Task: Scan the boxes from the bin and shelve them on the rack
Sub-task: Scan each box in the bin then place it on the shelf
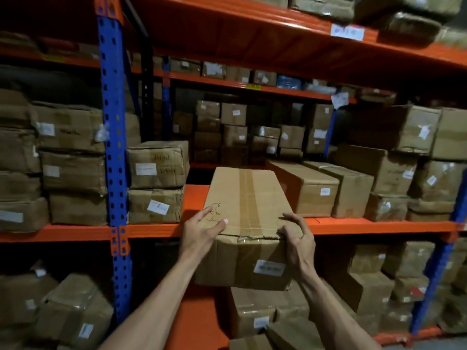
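Observation:
A long taped cardboard box (246,210) with a white label on its near end lies lengthwise on the orange middle shelf (194,198) of the rack, its near end sticking out past the shelf edge. My left hand (202,232) rests on the box's near left top corner, fingers spread over some handwriting. My right hand (297,238) grips the near right top corner, fingers curled over the edge. No bin or scanner is in view.
Stacked cardboard boxes (158,180) stand on the shelf to the left of the gap, and two long boxes (318,188) lie to the right. A blue upright (113,147) divides the bays. More boxes fill the lower shelf (255,309) and the upper ones.

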`<state>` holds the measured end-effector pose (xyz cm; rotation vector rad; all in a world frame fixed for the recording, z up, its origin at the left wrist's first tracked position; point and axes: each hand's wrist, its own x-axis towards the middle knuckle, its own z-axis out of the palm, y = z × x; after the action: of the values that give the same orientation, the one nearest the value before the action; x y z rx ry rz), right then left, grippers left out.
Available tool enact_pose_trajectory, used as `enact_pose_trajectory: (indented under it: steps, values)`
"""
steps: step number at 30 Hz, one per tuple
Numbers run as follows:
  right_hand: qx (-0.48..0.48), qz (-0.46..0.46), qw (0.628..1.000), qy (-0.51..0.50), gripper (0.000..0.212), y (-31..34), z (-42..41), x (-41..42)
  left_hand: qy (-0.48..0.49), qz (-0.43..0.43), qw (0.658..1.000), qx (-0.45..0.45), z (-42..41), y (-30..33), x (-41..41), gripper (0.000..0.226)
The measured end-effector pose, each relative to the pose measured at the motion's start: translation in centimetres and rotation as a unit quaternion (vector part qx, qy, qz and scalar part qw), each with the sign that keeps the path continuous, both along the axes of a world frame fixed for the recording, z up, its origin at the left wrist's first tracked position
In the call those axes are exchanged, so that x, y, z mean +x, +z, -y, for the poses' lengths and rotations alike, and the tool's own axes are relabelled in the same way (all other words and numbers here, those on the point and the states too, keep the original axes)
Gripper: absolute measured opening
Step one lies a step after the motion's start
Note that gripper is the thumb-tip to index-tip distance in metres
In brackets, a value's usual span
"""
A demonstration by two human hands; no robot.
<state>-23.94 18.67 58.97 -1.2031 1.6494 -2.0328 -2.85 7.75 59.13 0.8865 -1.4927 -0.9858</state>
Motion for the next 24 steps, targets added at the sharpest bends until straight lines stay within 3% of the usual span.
enact_pose_trajectory:
  steps: [10,15,19,20,22,24]
  values:
    - [0.035,0.006,0.995,0.096,0.037,-3.2,22.2,-4.9,0.108,-0.003,0.992,0.061,16.3,-2.9,-3.0,0.058]
    - [0.032,0.015,0.992,0.118,0.040,-6.3,30.9,-6.4,0.146,0.056,0.986,0.063,24.0,-4.3,-4.3,0.042]
    - [0.063,-0.002,0.992,0.111,0.035,-6.2,36.1,-7.8,0.184,0.146,0.972,-0.003,29.3,-4.5,-5.6,0.038]
    - [0.083,-0.023,0.988,0.125,0.038,-6.0,37.3,-8.2,0.203,0.206,0.957,-0.037,30.0,-4.2,-6.0,0.037]
    - [0.153,-0.118,0.974,0.121,0.046,-5.3,39.5,-9.4,0.259,0.356,0.884,-0.155,31.3,-3.7,-6.8,0.046]
    - [0.202,-0.295,0.933,0.042,0.054,-4.8,41.0,-10.4,0.275,0.479,0.798,-0.241,32.4,-4.2,-7.0,0.050]
